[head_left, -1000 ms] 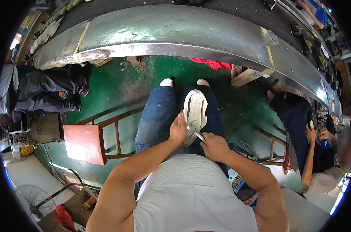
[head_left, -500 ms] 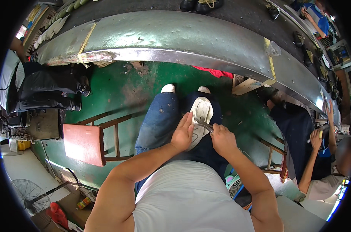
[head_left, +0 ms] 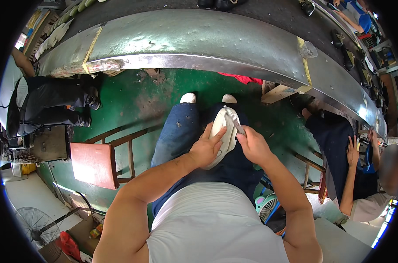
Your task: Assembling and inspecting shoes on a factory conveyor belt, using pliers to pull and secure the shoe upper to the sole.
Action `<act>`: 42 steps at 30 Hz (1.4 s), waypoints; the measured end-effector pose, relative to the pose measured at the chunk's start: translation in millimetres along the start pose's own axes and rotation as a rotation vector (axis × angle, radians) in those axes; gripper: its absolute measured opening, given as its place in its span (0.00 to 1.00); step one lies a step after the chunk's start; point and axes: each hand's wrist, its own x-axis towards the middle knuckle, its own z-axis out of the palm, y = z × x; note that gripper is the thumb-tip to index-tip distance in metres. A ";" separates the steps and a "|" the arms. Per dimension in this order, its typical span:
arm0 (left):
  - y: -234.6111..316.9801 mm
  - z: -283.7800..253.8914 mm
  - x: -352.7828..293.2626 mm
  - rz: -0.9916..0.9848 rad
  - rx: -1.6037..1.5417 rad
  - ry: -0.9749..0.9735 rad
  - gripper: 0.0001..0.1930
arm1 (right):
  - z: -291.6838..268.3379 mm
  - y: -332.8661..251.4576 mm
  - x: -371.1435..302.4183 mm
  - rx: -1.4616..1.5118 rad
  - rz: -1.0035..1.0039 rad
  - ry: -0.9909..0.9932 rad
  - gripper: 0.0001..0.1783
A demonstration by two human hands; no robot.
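Observation:
A white shoe (head_left: 226, 142) rests across my thighs with its toe end pointing away from me. My left hand (head_left: 207, 148) grips it along its left side, the fingers bent over the edge. In my right hand (head_left: 255, 145) is a pair of metal pincers (head_left: 236, 124). Their tip lies against the toe part of the shoe, on the side facing up. Its heel end is partly covered by my left hand and wrist.
Ahead runs a long metal-edged bench (head_left: 186, 37) with dark shoes on top. A stool (head_left: 93, 162) stands at my left, a small green fan (head_left: 267, 206) by my right hip. People sit on both sides, one a seated co-worker (head_left: 330, 140) at right.
The pincers have turned from lying sideways to pointing up toward the toe. The shoe has tilted, and my left hand has slid lower along it. My right hand has shifted slightly right.

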 end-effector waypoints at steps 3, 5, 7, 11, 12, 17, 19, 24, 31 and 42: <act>6.1 -8.9 -2.1 -0.007 0.047 -0.096 0.29 | 2.2 15.0 10.6 -0.256 0.144 -0.270 0.19; -3.5 -5.6 -6.9 0.076 0.132 -0.078 0.30 | 0.1 16.0 12.2 -0.331 0.232 -0.409 0.19; -16.8 3.1 -13.4 0.137 0.029 0.018 0.32 | -2.7 12.8 6.1 -0.231 0.196 -0.368 0.20; -13.9 0.3 -17.2 -0.034 -0.384 0.065 0.39 | 9.6 11.3 -21.5 -0.101 0.104 -0.284 0.20; -12.5 -2.2 -16.1 -0.036 -0.386 0.061 0.39 | 6.9 9.7 -21.3 -0.101 0.108 -0.286 0.20; -24.3 2.1 -15.2 -0.011 -0.238 0.025 0.47 | 7.2 2.1 -38.8 0.007 0.133 -0.222 0.22; -16.2 -6.0 -17.5 0.013 -0.140 0.007 0.51 | 10.1 1.8 -46.0 -0.097 0.187 -0.340 0.22; 19.0 -50.8 -12.8 -0.259 -0.170 -0.455 0.61 | 17.3 28.0 -78.3 0.189 0.343 -0.231 0.18; 60.9 -139.9 -10.6 0.484 0.121 0.162 0.42 | 41.3 43.7 -116.5 0.615 0.448 0.137 0.14; 12.0 -45.1 71.4 -0.173 -0.414 0.050 0.30 | 6.6 32.7 -95.7 0.287 0.396 -0.118 0.15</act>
